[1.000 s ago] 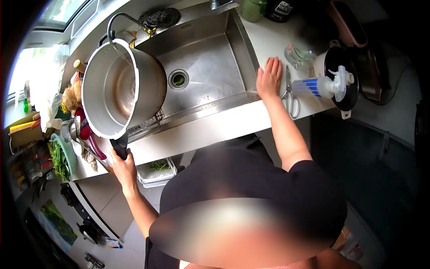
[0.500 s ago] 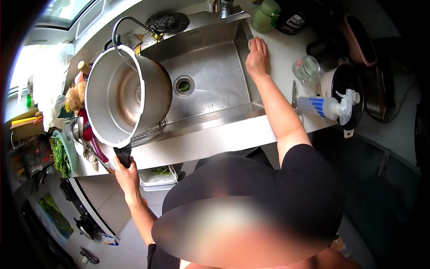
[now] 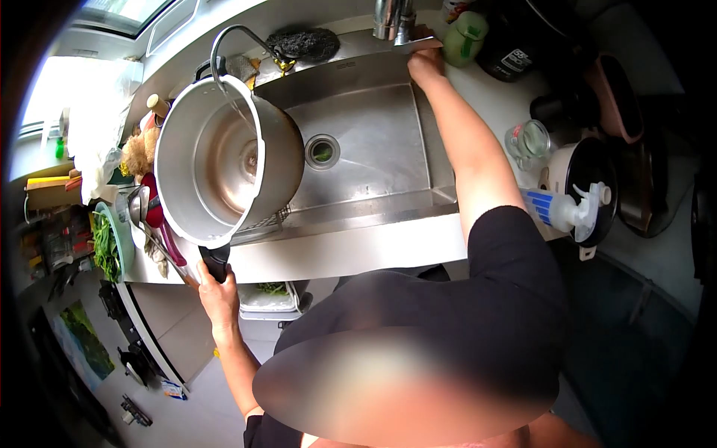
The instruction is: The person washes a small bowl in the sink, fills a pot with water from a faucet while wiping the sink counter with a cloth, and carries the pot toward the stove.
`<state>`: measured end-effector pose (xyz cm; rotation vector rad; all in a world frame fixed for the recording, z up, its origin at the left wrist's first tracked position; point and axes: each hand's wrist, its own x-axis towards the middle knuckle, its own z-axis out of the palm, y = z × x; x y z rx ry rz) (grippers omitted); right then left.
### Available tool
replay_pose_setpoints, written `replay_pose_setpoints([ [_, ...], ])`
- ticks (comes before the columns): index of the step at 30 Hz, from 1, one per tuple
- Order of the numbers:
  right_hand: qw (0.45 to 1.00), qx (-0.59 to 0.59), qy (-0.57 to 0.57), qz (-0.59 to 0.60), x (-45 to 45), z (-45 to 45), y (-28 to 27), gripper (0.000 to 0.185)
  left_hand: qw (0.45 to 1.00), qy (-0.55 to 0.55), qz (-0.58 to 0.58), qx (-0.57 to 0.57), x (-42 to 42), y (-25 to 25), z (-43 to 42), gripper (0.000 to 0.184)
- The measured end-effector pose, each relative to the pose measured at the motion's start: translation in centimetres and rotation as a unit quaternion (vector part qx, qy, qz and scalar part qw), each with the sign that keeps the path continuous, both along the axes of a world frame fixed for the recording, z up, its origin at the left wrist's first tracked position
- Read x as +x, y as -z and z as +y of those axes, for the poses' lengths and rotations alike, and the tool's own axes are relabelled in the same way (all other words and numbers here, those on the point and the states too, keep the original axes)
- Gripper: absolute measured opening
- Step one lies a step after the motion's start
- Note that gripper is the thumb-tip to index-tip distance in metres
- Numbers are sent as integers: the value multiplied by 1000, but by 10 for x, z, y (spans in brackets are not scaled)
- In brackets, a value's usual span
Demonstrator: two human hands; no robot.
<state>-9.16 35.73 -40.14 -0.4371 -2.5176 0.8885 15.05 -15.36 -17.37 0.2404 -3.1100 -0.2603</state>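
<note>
A large silver pot [image 3: 202,160], tilted on its side with its mouth facing left, sits over the left part of the steel sink [image 3: 373,142]. My left hand [image 3: 220,299] is closed round the pot's black handle [image 3: 215,261] at the counter's front edge. Inside the pot, its base is browned. My right hand [image 3: 426,66] reaches to the back right corner of the sink, beside the metal tap [image 3: 388,22]. A flat metal piece by the tap partly covers its fingers, so their grip is not visible.
A thin curved spout [image 3: 216,52] arches over the pot's rim. To the right stand a green container [image 3: 464,39], a glass jar [image 3: 529,142] and a spray bottle [image 3: 560,213]. Ladles [image 3: 142,209] and a bowl of greens [image 3: 108,239] lie at the left. A dark scrubber [image 3: 302,45] sits behind the sink.
My right hand has moved from the sink's right rim back towards the tap. My left hand keeps its hold on the pot handle; the whole view has shifted slightly.
</note>
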Motion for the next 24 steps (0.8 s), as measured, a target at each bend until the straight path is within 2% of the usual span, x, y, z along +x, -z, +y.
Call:
replay_pose_setpoints([
  [4, 999, -41, -19, 25, -5, 3, -7, 26, 1000, -7, -9, -6, 2, -3, 4, 43],
  [7, 992, -74, -57, -84, 20, 0, -31, 29, 999, -23, -25, -2, 1, -2, 2, 44],
  [8, 994, 61, -55, -71, 15, 9, 3, 30, 999, -26, -29, -5, 1, -1, 1, 44],
  [11, 966, 221, -130, 46, 42, -8, -19, 28, 999, -30, -35, 2, 1, -1, -1, 46],
  [13, 969, 112, -211, 60, 50, -36, -10, 33, 999, -31, -38, 11, 1, 0, -2, 47],
  [14, 953, 164, -222, 125, 48, -50, 6, 38, 999, -28, -34, 1, 2, 2, -4, 46],
  [17, 958, 85, -208, 177, 25, -95, -17, 36, 999, -36, -35, -2, 1, 0, 0, 45],
  [20, 963, 129, -114, 205, -42, -100, -15, 41, 998, -44, -40, -8, 1, 0, 0, 45],
  [21, 977, 62, -89, 182, -66, -97, -18, 39, 998, -48, -44, -8, 0, -1, 1, 45],
  [23, 969, 134, 19, 205, -115, -85, 13, 35, 998, -46, -43, -9, 1, -1, 1, 47],
  [24, 979, 116, 3, 170, -118, -85, 13, 34, 998, -49, -43, -8, 0, -2, 1, 47],
])
